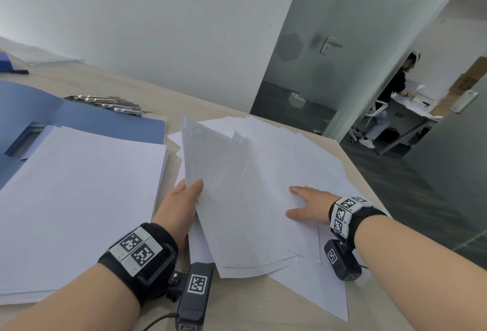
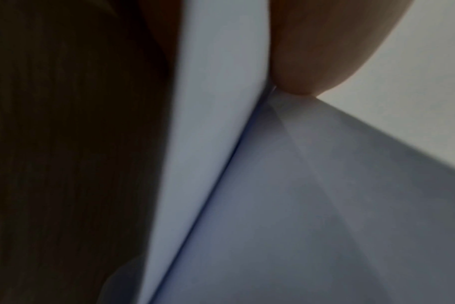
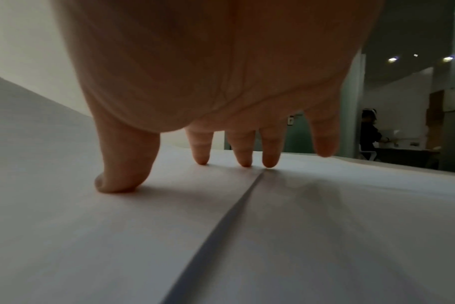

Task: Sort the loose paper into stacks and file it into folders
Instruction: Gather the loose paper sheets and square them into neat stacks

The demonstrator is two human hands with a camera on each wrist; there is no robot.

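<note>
Two bodies of paper matter to me, and I place both against the open blue folder [image 1: 110, 122] at the far left of the table [image 1: 268, 301]. Largest is the squared stack [image 1: 79, 198], which lies partly on that folder's near leaf and runs toward me. To the folder's right sits the loose paper [image 1: 266, 172], a fanned spread with corners pointing every way. I judge these sheets light, limp and slick against one another: lifted by one corner they would droop and slide apart, so I would take a sheaf along a long edge, thumb above and fingers below, and keep the rest pinned flat. Beyond the folder's far edge lies a small heap of metal clips [image 1: 108, 105]. My left hand [image 1: 181, 204], just right of the folder's near corner, is closed in a pinch on the left edge of a sheaf tilted up from the spread; the left wrist view shows a thumb pressed against a curved sheet, though how many sheets are in the pinch I cannot tell. My right hand [image 1: 308, 205], farther right of the folder, lies spread and nearly flat on the spread, its fingertips [image 3: 201, 159] and thumb touching the top sheets, the little finger raised, gripping nothing.
</note>
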